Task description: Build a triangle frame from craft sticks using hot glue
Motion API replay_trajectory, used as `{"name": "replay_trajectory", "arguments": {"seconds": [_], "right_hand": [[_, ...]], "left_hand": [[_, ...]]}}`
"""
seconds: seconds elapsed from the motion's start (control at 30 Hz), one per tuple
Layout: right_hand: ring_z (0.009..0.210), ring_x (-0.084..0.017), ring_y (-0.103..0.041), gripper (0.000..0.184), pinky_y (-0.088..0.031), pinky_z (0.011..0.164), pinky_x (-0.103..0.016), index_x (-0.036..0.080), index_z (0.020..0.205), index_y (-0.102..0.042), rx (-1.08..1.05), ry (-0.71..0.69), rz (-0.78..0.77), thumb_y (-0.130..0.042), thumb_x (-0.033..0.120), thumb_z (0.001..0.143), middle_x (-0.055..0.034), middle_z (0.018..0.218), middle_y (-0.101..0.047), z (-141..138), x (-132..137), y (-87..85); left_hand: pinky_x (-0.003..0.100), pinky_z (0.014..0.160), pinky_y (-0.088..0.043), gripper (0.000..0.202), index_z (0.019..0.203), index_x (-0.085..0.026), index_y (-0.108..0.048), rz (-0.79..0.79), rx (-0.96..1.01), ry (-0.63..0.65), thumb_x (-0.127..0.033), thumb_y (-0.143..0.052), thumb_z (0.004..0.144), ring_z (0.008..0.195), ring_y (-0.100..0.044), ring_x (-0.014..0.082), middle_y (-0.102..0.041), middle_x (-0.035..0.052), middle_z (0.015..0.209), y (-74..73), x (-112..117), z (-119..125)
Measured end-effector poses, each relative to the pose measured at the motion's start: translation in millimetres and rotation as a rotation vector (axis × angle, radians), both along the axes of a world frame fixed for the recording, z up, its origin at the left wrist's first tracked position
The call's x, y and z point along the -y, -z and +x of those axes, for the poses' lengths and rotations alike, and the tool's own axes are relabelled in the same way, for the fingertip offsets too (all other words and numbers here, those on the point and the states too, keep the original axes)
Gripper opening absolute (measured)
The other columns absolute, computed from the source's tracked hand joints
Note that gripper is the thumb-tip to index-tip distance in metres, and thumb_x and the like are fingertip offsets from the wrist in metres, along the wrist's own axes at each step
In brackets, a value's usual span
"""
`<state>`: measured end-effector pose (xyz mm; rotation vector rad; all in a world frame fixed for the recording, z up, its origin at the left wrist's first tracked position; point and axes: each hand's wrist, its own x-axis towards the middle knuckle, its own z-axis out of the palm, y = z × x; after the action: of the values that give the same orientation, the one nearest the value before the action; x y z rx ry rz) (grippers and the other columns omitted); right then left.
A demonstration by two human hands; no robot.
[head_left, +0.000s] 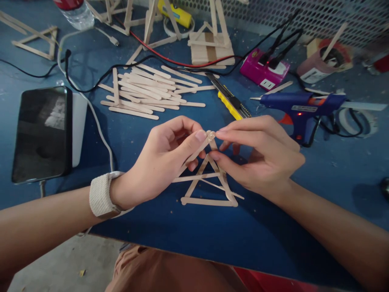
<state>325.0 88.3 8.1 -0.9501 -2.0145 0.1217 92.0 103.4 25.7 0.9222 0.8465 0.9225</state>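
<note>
Near the front edge of the blue tabletop point(258, 243), the craft-stick frame point(209, 201) is pinched by the left hand point(170, 152) and the right hand point(261, 150); perforated panelling point(343, 20) is seen behind, grey floor point(60, 263) below.

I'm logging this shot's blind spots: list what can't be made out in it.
All in the head view:
- Frame: the left hand covers part of its left side.
- Right hand: some fingers are partly hidden by the hand itself.
- Bottle: upper part cut off by the top edge.
- Glue gun: label print too small to read.
- Dark thing: cut off by the right edge; cannot be identified.
</note>
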Motion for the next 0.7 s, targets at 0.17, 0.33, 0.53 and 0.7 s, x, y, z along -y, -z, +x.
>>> {"name": "replay_trajectory", "arguments": {"seconds": [0.17,0.33,0.53,0.7], "right_hand": [[0.081,-0.020,-0.080,0.029,-0.071,0.064,-0.041,0.035,0.135,-0.083,-0.045,-0.030,0.003,-0.091,0.021,0.110,-0.0055,0.124,-0.087,0.4,-1.1,1.5],[0.084,-0.018,-0.080,0.029,-0.066,0.060,-0.035,0.032,0.135,-0.084,-0.104,-0.064,-0.076,-0.086,0.017,0.110,-0.0043,0.126,-0.089,1.0,-3.7,5.8],[0.094,-0.022,-0.088,0.033,-0.070,0.060,-0.032,0.028,0.133,-0.088,-0.208,-0.146,-0.074,-0.092,0.015,0.102,-0.0071,0.130,-0.092,1.7,-9.1,11.3],[0.100,-0.023,-0.090,0.036,-0.071,0.064,-0.032,0.031,0.135,-0.089,-0.207,-0.143,-0.124,-0.088,0.012,0.105,-0.0055,0.131,-0.093,2.5,-8.3,10.3]], "left_hand": [[0.021,0.058,-0.058,0.048,0.096,-0.020,-0.078,0.010,-0.001,0.006,-0.055,-0.110,0.095,0.062,-0.066,0.0099,-0.076,0.0002,0.079,-0.2,0.2,-0.1],[0.018,0.058,-0.056,0.048,0.096,-0.020,-0.077,0.005,0.004,0.011,-0.053,-0.111,0.095,0.061,-0.065,0.0083,-0.075,-0.0010,0.078,-1.8,0.7,0.1],[0.017,0.058,-0.055,0.045,0.097,-0.020,-0.076,0.004,-0.001,0.014,-0.051,-0.108,0.099,0.061,-0.065,0.0071,-0.076,-0.0023,0.078,-1.4,0.7,0.2],[0.015,0.059,-0.056,0.045,0.097,-0.020,-0.076,-0.001,0.017,0.009,-0.051,-0.109,0.099,0.061,-0.065,0.0058,-0.076,-0.0032,0.079,-0.5,0.8,-0.1]]}}
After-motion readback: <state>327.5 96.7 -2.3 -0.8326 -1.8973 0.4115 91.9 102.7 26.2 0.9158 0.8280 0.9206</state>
